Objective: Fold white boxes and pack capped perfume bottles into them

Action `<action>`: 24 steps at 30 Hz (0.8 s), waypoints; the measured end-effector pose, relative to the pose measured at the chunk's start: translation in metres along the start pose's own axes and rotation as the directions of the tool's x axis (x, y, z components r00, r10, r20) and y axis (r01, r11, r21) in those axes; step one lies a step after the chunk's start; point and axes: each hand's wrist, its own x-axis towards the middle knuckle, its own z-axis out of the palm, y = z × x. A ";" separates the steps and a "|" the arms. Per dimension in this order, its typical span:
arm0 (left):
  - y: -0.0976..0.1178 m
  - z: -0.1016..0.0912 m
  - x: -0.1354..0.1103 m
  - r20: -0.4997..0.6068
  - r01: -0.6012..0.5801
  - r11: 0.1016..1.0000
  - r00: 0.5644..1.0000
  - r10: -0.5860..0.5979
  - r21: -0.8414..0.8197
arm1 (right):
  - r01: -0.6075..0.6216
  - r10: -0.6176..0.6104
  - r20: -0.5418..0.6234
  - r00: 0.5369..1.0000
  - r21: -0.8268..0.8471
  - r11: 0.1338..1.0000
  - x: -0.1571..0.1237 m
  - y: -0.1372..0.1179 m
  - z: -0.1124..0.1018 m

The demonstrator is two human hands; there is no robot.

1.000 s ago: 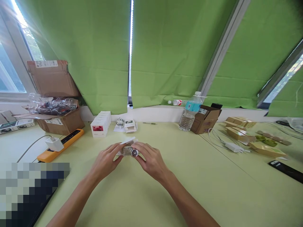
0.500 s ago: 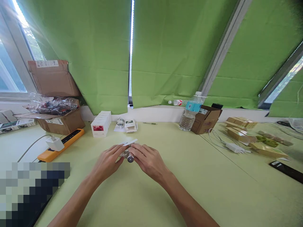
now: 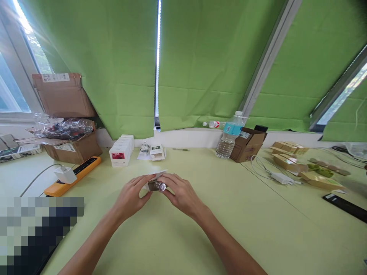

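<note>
Over the middle of the table my left hand (image 3: 133, 195) is closed on the left side of a small white box (image 3: 156, 176). The box's opening faces me and its inside looks dark. A small shiny cylinder (image 3: 162, 186) with a round silver end sits at the right of the opening; how far it reaches inside is hidden. My right hand (image 3: 182, 194) is closed round the right side, thumb below and fingers above, on the cylinder and the box edge. Beyond my hands, a small clear glass ornament-like bottle (image 3: 145, 148) and an open white box (image 3: 156, 152) stand together.
A row of white boxes (image 3: 121, 151) stands at the back left, near an orange power strip (image 3: 73, 177) and an open carton (image 3: 71, 149). Back right are a large water bottle (image 3: 229, 137), a brown box (image 3: 248, 145), a white charger (image 3: 282, 178) and a black phone-like slab (image 3: 345, 207).
The shiny cylinder has shifted slightly right and up, and its end now faces me more directly. More of the box's dark inside shows. Both hands stay nearly in place.
</note>
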 end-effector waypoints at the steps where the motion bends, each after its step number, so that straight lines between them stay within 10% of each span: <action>1: 0.001 -0.001 0.000 0.004 0.026 0.999 1.000 -0.026 -0.039 | -0.017 0.017 -0.003 1.000 0.031 0.999 0.000 0.001 -0.001; 11: 0.021 -0.009 0.005 0.061 0.146 0.878 0.989 -0.133 -0.455 | -0.150 0.168 -0.045 0.985 0.274 0.950 0.005 -0.007 -0.021; 24: 0.030 -0.001 0.006 0.085 0.204 0.848 0.979 -0.187 -0.488 | -0.125 0.140 -0.023 0.990 0.323 0.938 0.007 -0.013 -0.016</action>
